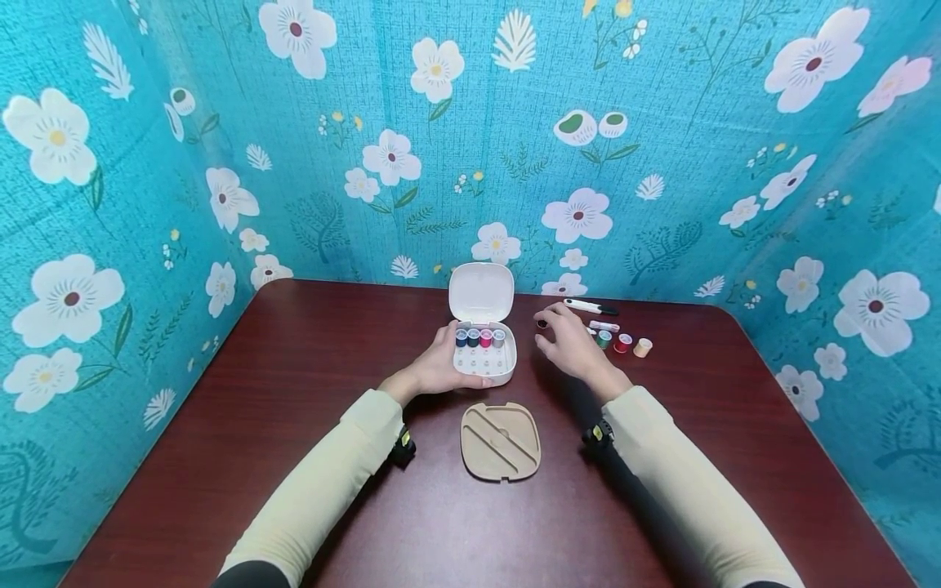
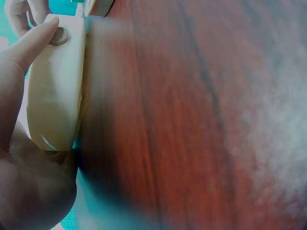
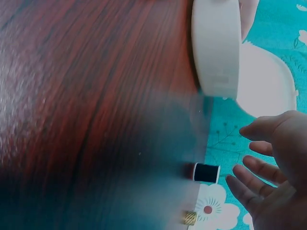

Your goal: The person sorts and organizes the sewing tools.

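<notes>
An open white sewing box (image 1: 494,379) stands at the table's middle with its lid raised. Thread spools in dark blue, dark green, pink (image 1: 486,338) and grey stand in a row inside, behind bare pegs. My left hand (image 1: 435,363) grips the box from its left side, thumb (image 2: 41,40) along the front wall by the round button. To the right of the box, my right hand (image 1: 572,343) hovers with loosely bent fingers over a black thread spool (image 3: 206,173). In the right wrist view, a gap shows between fingertips and spool, which stands upright on the table.
A tan divided tray (image 1: 500,441) lies in front of the box. Beyond my right hand are green, red (image 1: 623,343) and cream (image 1: 643,348) spools, a small pink-and-white item (image 1: 604,326) and a white-and-black slim tool (image 1: 590,307). A small gold knurled piece (image 3: 190,218) stands near the black spool.
</notes>
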A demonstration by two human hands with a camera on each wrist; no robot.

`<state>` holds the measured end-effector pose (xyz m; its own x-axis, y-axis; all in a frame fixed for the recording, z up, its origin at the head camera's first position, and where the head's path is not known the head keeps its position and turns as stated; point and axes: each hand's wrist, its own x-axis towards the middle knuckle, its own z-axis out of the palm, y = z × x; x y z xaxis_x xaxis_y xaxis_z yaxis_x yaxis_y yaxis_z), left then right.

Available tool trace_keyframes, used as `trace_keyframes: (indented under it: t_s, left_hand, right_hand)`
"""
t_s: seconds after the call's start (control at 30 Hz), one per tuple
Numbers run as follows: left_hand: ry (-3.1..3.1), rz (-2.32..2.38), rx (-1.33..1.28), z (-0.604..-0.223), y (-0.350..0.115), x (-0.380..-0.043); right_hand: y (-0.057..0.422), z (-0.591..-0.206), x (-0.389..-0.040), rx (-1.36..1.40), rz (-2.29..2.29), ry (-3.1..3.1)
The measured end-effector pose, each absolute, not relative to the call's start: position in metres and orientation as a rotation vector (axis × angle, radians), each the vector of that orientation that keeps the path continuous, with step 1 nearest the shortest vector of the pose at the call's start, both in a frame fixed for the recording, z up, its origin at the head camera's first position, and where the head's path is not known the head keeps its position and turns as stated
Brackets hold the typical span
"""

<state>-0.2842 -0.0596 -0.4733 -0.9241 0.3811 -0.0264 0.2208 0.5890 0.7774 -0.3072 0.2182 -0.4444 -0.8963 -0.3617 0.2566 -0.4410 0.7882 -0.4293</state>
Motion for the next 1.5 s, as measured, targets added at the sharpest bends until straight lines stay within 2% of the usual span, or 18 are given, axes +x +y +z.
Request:
trace_keyframes:
  t_s: [0.53, 0.97, 1.5]
  left_hand:
    - [2.636, 1.234, 0.503, -0.476, -0.060, -0.286]
    - [2.623, 1.243, 0.493, -0.474, -0.060, -0.286]
    - [2.624, 1.239, 0.509, -0.474, -0.061, -0.286]
  right_hand:
    - [0.226, -0.454, -0.325, 0.301, 0.885, -2.845]
    - [0.226, -0.458, -0.340, 0.126, 1.155, -2.761]
    - [0.216, -0.465, -0.344, -0.045, 1.270, -2.726]
